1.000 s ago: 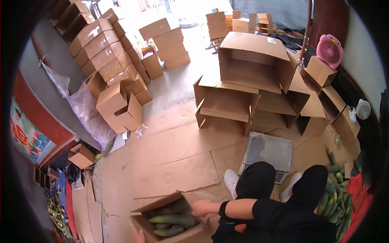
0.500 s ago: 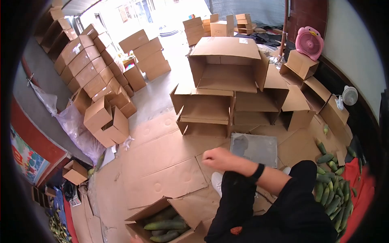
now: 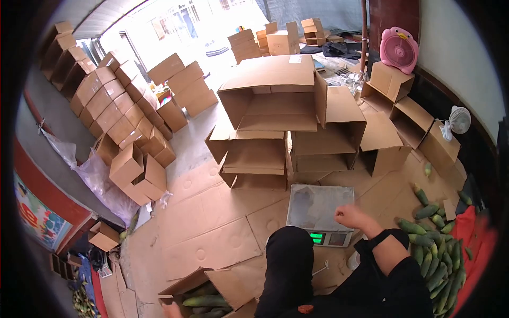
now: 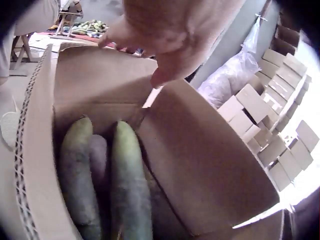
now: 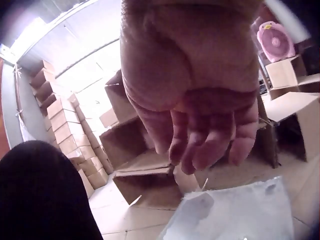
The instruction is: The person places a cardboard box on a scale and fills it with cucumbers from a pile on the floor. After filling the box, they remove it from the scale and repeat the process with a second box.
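"On the near left, what do you see?"

"I see an open brown box [image 3: 230, 286] with long green vegetables [image 3: 205, 301] lying inside it."

"Where is the left hand [image 4: 182, 37]?"

"It is over the edge of that box. Its fingers are spread and loose, and the thumb is near a corner. I can't tell if it touches the box."

"And the right hand [image 3: 354, 218]?"

"It hangs over the right side of the flat scale [image 3: 314, 204]. Its fingers bend a little and hold nothing. The little screen [image 3: 316, 238] on the scale glows green."

"What is on the near right?"

"A big pile of green vegetables [image 3: 439, 267], beside a red cloth [image 3: 475, 246]. The pink fan [image 3: 398, 51] is on a box [image 3: 391, 80] on the far right."
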`<state>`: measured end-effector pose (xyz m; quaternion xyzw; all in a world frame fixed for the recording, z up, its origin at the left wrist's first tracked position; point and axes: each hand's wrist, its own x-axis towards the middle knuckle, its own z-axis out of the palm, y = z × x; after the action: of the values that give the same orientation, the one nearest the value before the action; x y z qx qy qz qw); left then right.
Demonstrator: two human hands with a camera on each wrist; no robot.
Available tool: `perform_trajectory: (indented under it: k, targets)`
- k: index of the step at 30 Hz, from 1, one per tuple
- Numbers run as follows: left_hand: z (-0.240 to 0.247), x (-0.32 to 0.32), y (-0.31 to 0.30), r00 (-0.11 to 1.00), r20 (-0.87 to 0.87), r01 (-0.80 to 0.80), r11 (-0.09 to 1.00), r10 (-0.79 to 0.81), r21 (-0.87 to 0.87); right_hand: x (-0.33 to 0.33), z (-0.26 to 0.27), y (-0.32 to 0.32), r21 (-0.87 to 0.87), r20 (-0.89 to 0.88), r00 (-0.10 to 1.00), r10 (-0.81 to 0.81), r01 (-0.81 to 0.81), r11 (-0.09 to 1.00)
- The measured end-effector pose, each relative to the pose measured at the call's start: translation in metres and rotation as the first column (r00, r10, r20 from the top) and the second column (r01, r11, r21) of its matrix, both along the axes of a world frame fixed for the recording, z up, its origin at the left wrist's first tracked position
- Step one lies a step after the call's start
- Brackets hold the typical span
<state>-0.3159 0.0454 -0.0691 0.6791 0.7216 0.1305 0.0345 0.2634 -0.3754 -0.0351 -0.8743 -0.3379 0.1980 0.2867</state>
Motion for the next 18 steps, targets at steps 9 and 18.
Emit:
perform_trajectory:
  k: [9,18]
  targets:
    - [0.043,0.217,0.031,0.741,0.423,0.473,0.853,-0.521,0.223,-0.016,0.053,-0.003,-0.227,-0.003,0.997,0.079,-0.078,0.971]
    - [0.201,0.531,-0.078,0.086,0.950,0.896,0.441,-0.299,0.057,-0.019,0.052,-0.017,-0.175,0.051,0.991,0.123,-0.112,0.978]
